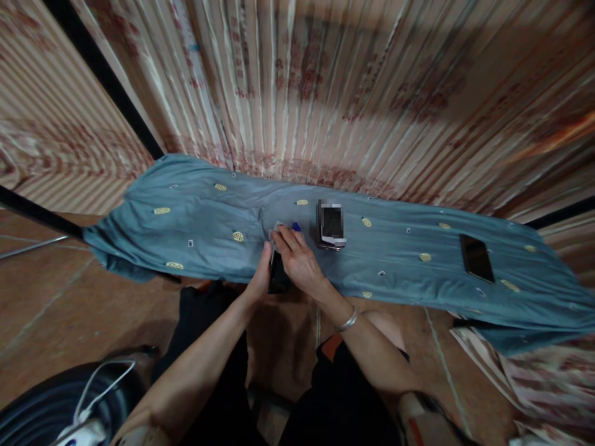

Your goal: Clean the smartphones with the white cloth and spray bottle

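Near the front edge of the blue-green cloth, my left hand (261, 275) grips the side of a dark, flat, phone-like object (277, 277), thumb along its edge. My right hand (300, 259) lies across the upper part of that object with its fingers bent together. A small pale, crumpled piece (279, 227) shows at the right fingertips; what it is I cannot make out. Just beyond the right knuckles a small blue thing (296, 227) peeks out, mostly hidden. To the right of my hands sits a stack of dark, phone-sized flat objects (331, 224), its top blurred by pixels.
A black phone (477, 257) lies farther right on the patterned cloth (400, 248). Behind the cloth hangs a pleated curtain (297, 93), with a dark pole (106, 80) at left. A black round container (41, 402) with a white cable (100, 384) stands at lower left.
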`<state>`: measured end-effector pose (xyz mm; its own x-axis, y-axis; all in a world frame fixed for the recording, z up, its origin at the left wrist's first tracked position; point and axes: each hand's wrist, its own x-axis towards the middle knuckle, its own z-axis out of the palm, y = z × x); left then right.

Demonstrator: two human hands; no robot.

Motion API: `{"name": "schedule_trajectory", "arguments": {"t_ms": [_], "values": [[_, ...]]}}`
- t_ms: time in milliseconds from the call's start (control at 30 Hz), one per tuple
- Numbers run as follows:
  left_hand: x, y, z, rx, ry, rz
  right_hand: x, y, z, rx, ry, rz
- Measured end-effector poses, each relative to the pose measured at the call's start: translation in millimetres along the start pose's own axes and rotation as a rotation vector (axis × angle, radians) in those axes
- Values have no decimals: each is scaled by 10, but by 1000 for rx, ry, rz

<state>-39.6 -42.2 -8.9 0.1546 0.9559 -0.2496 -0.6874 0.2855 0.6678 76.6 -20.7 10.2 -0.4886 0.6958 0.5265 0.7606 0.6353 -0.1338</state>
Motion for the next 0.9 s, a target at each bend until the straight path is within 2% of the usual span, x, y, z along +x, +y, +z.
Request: {"name": "schedule_trajectory", "arguments": {"t_ms": [200,400,667,900], "values": [[-54,0,21,94,-12,33,85,117,-8,40,-3,67],[-75,56,8,160,24,-63,91,182,22,72,-11,110],[-141,306,113,31,88,-175,47,323,98,45,-79,178],[-161,379,170,-55,139,-240,4,367,119,64,-9,143]]}}
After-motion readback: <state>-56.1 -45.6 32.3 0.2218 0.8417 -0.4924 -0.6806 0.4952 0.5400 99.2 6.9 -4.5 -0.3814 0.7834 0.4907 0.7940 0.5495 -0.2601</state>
